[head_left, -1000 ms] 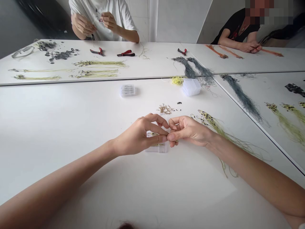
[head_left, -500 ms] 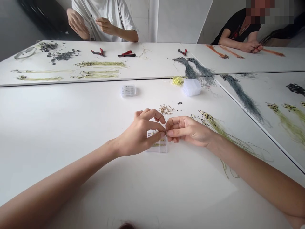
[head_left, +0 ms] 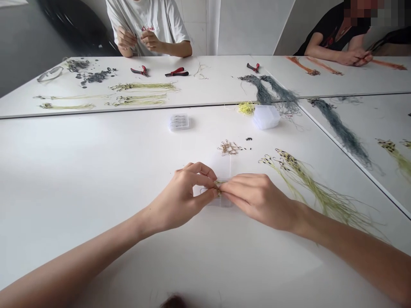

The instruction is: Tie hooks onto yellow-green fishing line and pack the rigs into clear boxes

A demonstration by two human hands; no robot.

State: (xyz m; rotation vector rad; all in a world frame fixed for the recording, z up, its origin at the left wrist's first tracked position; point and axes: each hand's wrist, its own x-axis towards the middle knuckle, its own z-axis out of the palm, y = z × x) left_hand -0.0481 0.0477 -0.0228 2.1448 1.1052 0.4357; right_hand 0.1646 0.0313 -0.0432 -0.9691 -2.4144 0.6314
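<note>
Over a small clear plastic box (head_left: 228,202), my left hand (head_left: 183,199) is closed in a pinch on a fishing hook (head_left: 202,191), whose curve shows beside the thumb. Yellow-green fishing line (head_left: 219,191) shows between the fingertips of both hands. My right hand (head_left: 265,200) bends over the box's right side, fingers together and closed on that line. Its knuckles hide much of the box. The box's clear lid (head_left: 221,164) stands behind the fingers.
Gold hooks (head_left: 229,148) and small black pieces (head_left: 248,139) lie beyond my hands. Hooks with green line (head_left: 298,171) spread at the right. Behind are a filled clear box (head_left: 179,122), stacked boxes (head_left: 266,116) and yellow line (head_left: 246,108). Two people sit across, near pliers (head_left: 140,71).
Both hands have moved down closer to the box. The right hand has turned over, its back now facing up. The person in white has brought both hands together.
</note>
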